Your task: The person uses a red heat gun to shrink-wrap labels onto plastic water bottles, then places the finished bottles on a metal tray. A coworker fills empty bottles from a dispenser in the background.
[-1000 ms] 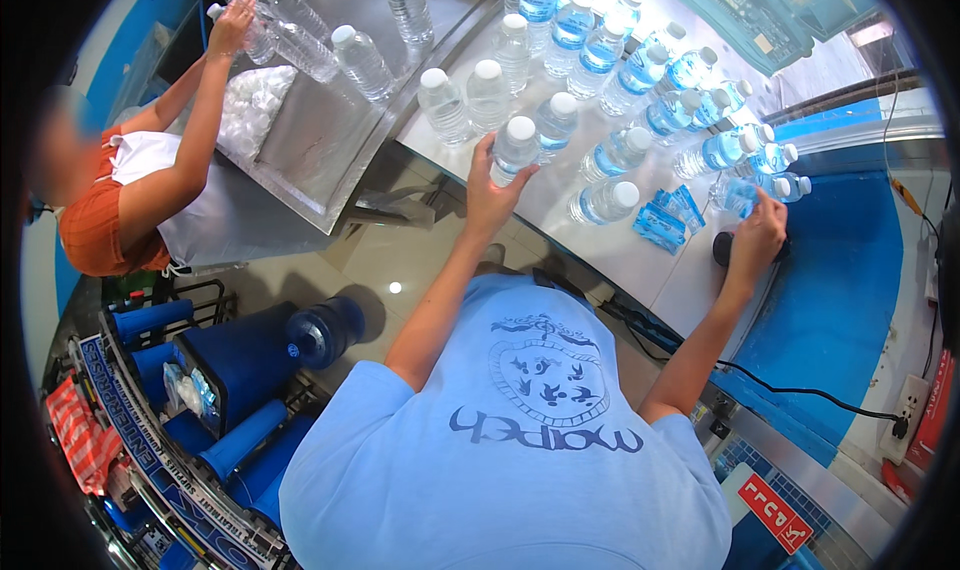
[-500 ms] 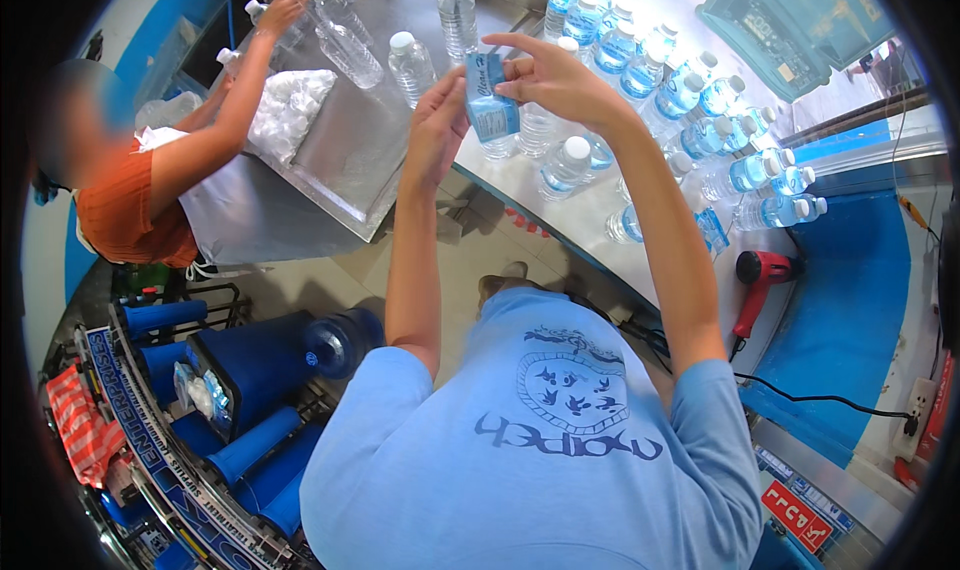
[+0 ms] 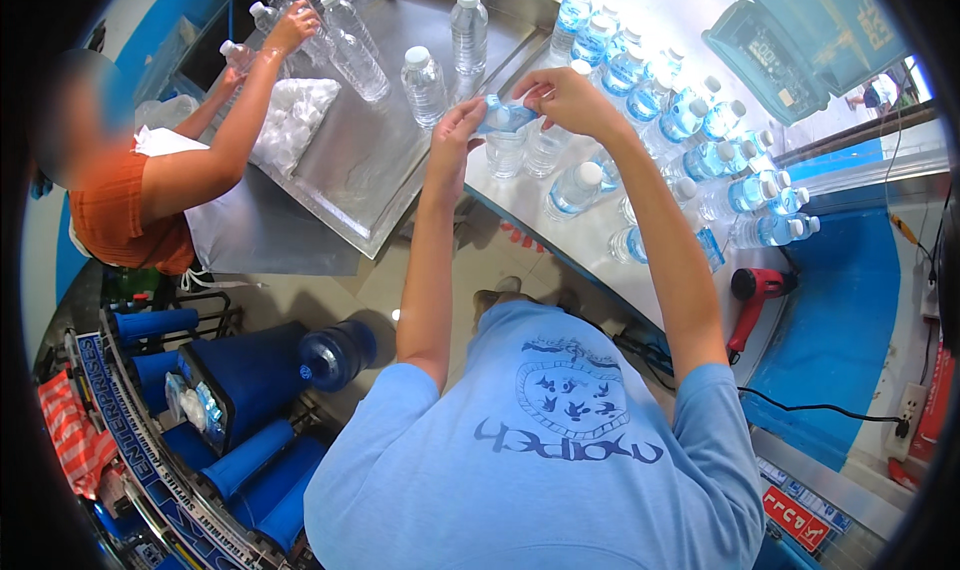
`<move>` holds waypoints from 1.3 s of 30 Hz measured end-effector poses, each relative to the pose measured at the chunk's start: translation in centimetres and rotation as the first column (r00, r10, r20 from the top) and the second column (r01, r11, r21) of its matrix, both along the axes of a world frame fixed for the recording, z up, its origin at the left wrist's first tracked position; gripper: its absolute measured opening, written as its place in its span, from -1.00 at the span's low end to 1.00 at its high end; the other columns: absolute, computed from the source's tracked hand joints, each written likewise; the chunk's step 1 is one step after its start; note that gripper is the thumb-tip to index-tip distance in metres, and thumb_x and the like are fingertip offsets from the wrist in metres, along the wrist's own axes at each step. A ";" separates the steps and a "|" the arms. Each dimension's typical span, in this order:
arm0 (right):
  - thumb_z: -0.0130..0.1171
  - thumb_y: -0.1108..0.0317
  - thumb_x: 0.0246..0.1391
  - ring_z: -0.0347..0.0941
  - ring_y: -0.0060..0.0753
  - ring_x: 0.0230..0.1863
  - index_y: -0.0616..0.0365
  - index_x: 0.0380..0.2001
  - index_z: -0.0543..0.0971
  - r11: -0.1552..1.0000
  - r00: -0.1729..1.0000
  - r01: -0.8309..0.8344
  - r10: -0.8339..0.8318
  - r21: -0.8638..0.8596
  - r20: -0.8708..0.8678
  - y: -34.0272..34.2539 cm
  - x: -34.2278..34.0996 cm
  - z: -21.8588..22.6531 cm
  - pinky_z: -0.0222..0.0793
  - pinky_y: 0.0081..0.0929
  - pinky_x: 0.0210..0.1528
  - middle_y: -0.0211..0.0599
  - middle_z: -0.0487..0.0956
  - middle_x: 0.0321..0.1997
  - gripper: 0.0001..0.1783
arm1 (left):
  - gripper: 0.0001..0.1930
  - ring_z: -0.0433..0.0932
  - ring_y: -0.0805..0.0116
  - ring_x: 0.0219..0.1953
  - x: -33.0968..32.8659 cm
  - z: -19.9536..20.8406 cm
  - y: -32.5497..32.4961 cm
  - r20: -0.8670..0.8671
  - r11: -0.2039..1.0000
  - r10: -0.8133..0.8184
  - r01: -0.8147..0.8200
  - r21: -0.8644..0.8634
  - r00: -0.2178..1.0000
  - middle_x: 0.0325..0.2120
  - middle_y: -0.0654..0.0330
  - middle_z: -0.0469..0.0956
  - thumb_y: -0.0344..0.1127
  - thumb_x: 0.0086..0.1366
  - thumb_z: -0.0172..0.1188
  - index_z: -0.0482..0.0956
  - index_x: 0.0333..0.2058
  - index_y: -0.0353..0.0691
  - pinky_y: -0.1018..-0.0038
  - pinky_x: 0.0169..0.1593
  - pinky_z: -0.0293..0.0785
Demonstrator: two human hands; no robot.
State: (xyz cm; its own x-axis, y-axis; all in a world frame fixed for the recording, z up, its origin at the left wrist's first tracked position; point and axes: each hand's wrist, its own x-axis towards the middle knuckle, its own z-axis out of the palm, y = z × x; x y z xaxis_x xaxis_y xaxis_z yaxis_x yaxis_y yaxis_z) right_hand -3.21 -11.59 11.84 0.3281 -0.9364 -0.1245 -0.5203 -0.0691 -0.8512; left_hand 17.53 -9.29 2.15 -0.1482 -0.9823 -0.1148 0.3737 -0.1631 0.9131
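Both my hands are closed on a blue printed shrink sleeve label (image 3: 512,120), spread between them at the top of a clear water bottle (image 3: 504,156). My left hand (image 3: 456,135) pinches the sleeve's left side, and my right hand (image 3: 570,100) pinches its right side from above. Whether the sleeve goes round the bottle's neck I cannot tell; the fingers and film hide it. Beside it stand more bottles with white caps, one capped bottle (image 3: 574,192) nearer me. Left of my left hand, an unlabelled bottle (image 3: 423,88) stands on the steel counter.
Several blue-labelled bottles (image 3: 684,120) crowd the table's right side. A red heat gun (image 3: 755,305) hangs off the table's right end, by a black cord. At left, a co-worker in an orange top (image 3: 130,205) handles bottles beside a bag of white caps (image 3: 292,122).
The sleeve, held flat and upright before, is now lower and opened out at the bottle's top. My right index finger, stretched out before, is now bent in.
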 end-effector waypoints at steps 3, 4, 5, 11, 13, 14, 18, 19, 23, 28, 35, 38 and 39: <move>0.23 0.40 0.24 0.64 -0.34 -0.26 0.17 -0.06 0.71 0.995 0.995 0.049 -0.056 -0.082 -0.085 0.4 0.5 0.4 0.63 -0.38 -0.17 -0.15 0.70 -0.16 -0.76 | -0.66 0.53 0.66 -0.14 -0.5 -0.5 0.1 0.033 1.000 0.017 -0.017 -0.023 0.999 -0.18 0.44 0.69 -0.04 0.41 0.28 0.70 0.02 -0.10 0.54 -0.04 0.33; 0.24 0.38 0.24 0.65 -0.27 -0.23 0.17 -0.06 0.71 0.982 0.980 0.069 -0.100 -0.176 -0.171 0.7 0.9 0.7 0.62 -0.33 -0.12 -0.11 0.71 -0.13 -0.75 | -0.66 0.53 0.67 -0.14 -0.8 -0.7 0.0 0.025 0.999 0.019 -0.018 -0.028 1.000 -0.19 0.45 0.69 -0.03 0.41 0.28 0.71 0.01 -0.10 0.54 -0.05 0.32; 0.25 0.35 0.24 0.66 -0.21 -0.20 0.17 -0.05 0.71 0.960 0.952 0.099 -0.168 -0.263 -0.254 1.2 1.2 1.0 0.61 -0.29 -0.07 -0.08 0.72 -0.09 -0.74 | -0.65 0.53 0.66 -0.14 -0.9 -0.8 0.0 0.053 0.999 0.029 -0.027 -0.028 0.998 -0.18 0.43 0.69 -0.03 0.42 0.28 0.71 0.01 -0.12 0.53 -0.03 0.33; 0.30 0.28 0.19 0.54 0.02 0.19 0.20 0.21 0.54 0.940 0.887 -0.122 -0.040 -0.317 -0.459 5.1 2.8 0.5 0.39 -0.13 0.32 -0.05 0.64 0.14 -0.47 | -0.60 0.53 0.50 -0.01 -2.0 -1.3 0.8 0.122 0.989 0.146 -0.141 -0.051 0.982 -0.06 0.27 0.66 -0.08 0.46 0.24 0.65 0.07 -0.28 0.43 0.13 0.36; 0.32 0.25 0.17 0.49 0.03 0.25 0.20 0.30 0.43 0.925 0.809 -0.201 -0.029 -0.323 -0.587 4.9 3.1 -0.2 0.26 -0.10 0.43 -0.05 0.62 0.19 -0.35 | -0.55 0.52 0.41 0.10 -1.7 -1.7 1.3 0.090 0.994 0.106 -0.103 -0.042 0.990 0.03 0.20 0.63 -0.13 0.45 0.25 0.58 0.15 -0.34 0.40 0.22 0.36; 0.34 0.23 0.16 0.47 0.03 0.28 0.20 0.34 0.38 0.920 0.751 -0.238 -0.028 -0.310 -0.660 4.6 3.2 -0.5 0.19 -0.09 0.49 -0.05 0.60 0.21 -0.29 | -0.52 0.49 0.39 0.16 -1.6 -2.0 1.4 0.023 0.990 0.093 -0.090 -0.110 0.995 0.06 0.18 0.61 -0.18 0.41 0.30 0.53 0.19 -0.34 0.39 0.25 0.35; 0.37 0.31 0.13 0.47 0.02 0.28 0.27 0.26 0.41 0.852 0.871 -0.203 -0.068 -0.482 -0.487 5.3 2.6 -0.4 0.07 0.14 0.53 -0.03 0.58 0.17 -0.34 | -0.31 0.44 0.30 0.28 -0.9 -4.6 1.8 0.135 0.927 0.001 0.050 -0.371 0.991 0.17 0.13 0.55 -0.37 0.23 0.46 0.39 0.30 -0.32 0.35 0.35 0.33; 0.37 0.32 0.12 0.45 0.02 0.30 0.26 0.27 0.41 0.853 0.899 -0.170 -0.071 -0.493 -0.432 5.8 2.0 0.2 0.11 0.12 0.51 -0.02 0.57 0.20 -0.33 | -0.25 0.45 0.28 0.28 -1.0 -5.3 1.6 0.279 0.930 -0.017 0.118 -0.349 0.960 0.19 0.12 0.54 -0.42 0.18 0.50 0.36 0.32 -0.31 0.33 0.37 0.32; 0.33 0.44 0.15 0.48 0.02 0.27 0.22 0.22 0.49 0.729 0.946 0.182 -0.312 -0.660 -0.085 11.6 -4.2 3.3 0.32 -0.07 0.36 -0.02 0.56 0.21 -0.45 | -0.21 0.49 0.30 0.23 -1.7 -7.6 1.2 0.275 0.916 0.060 0.057 -0.398 0.960 0.21 0.15 0.50 -0.45 0.10 0.56 0.38 0.31 -0.25 0.29 0.32 0.38; 0.21 0.53 0.23 0.58 -0.14 0.10 0.23 0.04 0.60 0.308 0.503 0.684 -0.855 -0.662 0.122 22.0 -18.3 0.2 0.44 -0.32 0.23 -0.06 0.66 0.04 -0.69 | -0.22 0.44 0.27 0.27 -2.0 -7.1 1.8 0.431 0.915 0.136 0.055 -0.401 0.892 0.19 0.12 0.50 -0.45 0.16 0.53 0.36 0.33 -0.27 0.32 0.35 0.33; 0.26 0.36 0.23 0.42 0.17 0.27 0.15 0.21 0.53 0.651 0.422 0.583 -0.754 -0.485 -0.504 31.5 -27.2 -17.6 0.35 -0.17 0.32 0.05 0.44 0.34 -0.52 | -0.16 0.42 0.26 0.29 -3.0 -6.5 1.5 0.265 0.893 0.121 0.011 -0.449 0.957 0.25 0.05 0.42 -0.59 0.19 0.46 0.20 0.38 -0.35 0.33 0.37 0.33; 0.24 0.32 0.25 0.36 0.18 0.33 0.10 0.28 0.48 0.699 0.312 0.531 -0.687 -0.480 -0.656 32.4 -27.5 -21.1 0.28 -0.15 0.37 0.06 0.39 0.39 -0.46 | -0.14 0.41 0.27 0.29 -3.1 -7.4 1.4 0.257 0.909 0.115 0.003 -0.417 0.960 0.26 0.04 0.40 -0.60 0.16 0.48 0.20 0.37 -0.37 0.32 0.38 0.32; 0.24 0.32 0.24 0.39 0.12 0.30 0.11 0.21 0.54 0.675 0.298 0.537 -0.713 -0.506 -0.635 32.3 -27.5 -21.3 0.30 -0.12 0.34 0.01 0.44 0.33 -0.53 | -0.14 0.40 0.27 0.30 -3.1 -7.5 1.5 0.281 0.905 0.123 0.009 -0.425 0.952 0.27 0.05 0.39 -0.60 0.15 0.48 0.20 0.37 -0.37 0.31 0.39 0.30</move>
State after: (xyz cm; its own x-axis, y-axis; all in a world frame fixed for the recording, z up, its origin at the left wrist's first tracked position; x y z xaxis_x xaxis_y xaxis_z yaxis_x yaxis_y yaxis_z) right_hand -30.75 20.75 -9.48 -0.5035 -0.8422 0.1930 -0.8638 0.4862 -0.1317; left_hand 14.42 -7.79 -5.32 -0.1145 -0.9540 0.2771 0.0739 0.2700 0.9600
